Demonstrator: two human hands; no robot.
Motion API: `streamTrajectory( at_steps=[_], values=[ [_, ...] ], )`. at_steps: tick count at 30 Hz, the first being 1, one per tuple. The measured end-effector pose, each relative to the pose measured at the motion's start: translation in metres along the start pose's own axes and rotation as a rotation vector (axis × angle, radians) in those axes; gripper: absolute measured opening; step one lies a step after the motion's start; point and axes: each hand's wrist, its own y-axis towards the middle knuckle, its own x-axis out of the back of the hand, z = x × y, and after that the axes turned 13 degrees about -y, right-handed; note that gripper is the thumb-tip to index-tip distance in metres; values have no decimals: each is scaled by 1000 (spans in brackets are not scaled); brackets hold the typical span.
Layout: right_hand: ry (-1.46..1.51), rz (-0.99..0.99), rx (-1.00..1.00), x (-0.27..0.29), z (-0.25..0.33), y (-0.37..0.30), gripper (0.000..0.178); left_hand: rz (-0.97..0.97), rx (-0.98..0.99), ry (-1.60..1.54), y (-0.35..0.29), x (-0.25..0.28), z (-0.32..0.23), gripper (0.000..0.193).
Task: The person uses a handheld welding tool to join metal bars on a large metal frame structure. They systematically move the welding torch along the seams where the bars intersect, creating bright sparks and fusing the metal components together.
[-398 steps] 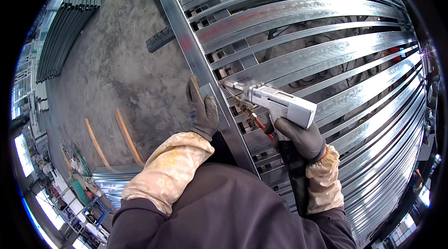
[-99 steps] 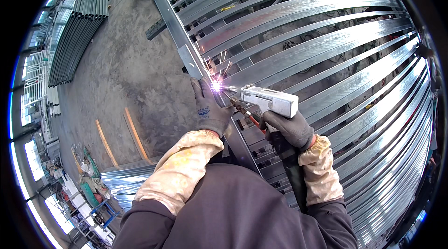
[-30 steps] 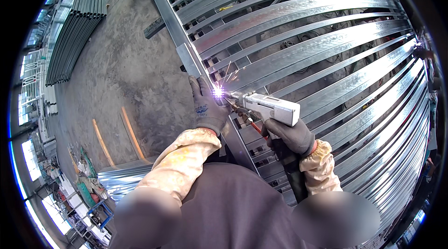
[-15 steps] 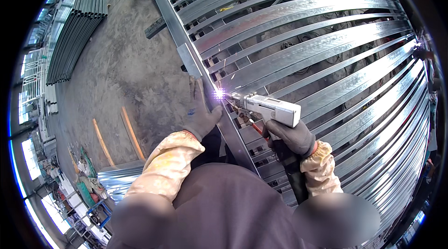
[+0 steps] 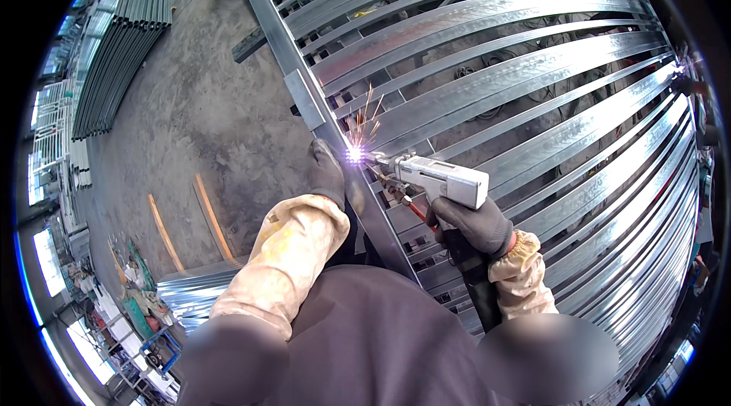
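Observation:
In my right hand (image 5: 476,225), gloved in dark grey, is a silver handheld welding gun (image 5: 443,180). The fingers are closed around its grip, and a thick black cable sleeve (image 5: 474,277) runs down from it. Its nozzle points left at a long steel rail (image 5: 377,227), where a bright violet-white weld spot (image 5: 355,155) throws orange sparks upward. My left hand (image 5: 329,176), also gloved, is side-on at the rail's outer edge, just left of the glare. Its fingers look bent against the rail, partly hidden. A short flat steel piece (image 5: 304,100) lies along the rail farther up.
Many parallel steel tubes (image 5: 487,113) extend right from the rail. Another weld glow (image 5: 680,70) shines at the far right. Bundled tubes (image 5: 122,63) lie on the concrete floor (image 5: 205,101) at left, with two wooden strips (image 5: 212,216) nearer me. Cables show between the tubes.
My left hand has turned from lying flat with fingers stretched out to a side-on, bent pose at the rail. The sparks are taller; the gun has shifted very slightly left.

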Motion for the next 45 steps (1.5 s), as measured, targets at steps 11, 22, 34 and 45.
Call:
streamTrajectory(
  at_steps=[11, 22, 34, 45],
  values=[
    [39, -3, -8, -1, 0, -5, 31, -138, 35, 105, -20, -22, -34, 61],
    [6, -10, -30, -1, -7, -7, 23, -190, 68, 224, -28, -30, -57, 55],
    [26, -11, 32, -2, -17, -9, 27, -173, 47, 205, -30, -28, -62, 56],
    [31, -19, 45, -4, -19, -14, 36, -145, 94, 173, -40, -30, -75, 60]
  ],
)
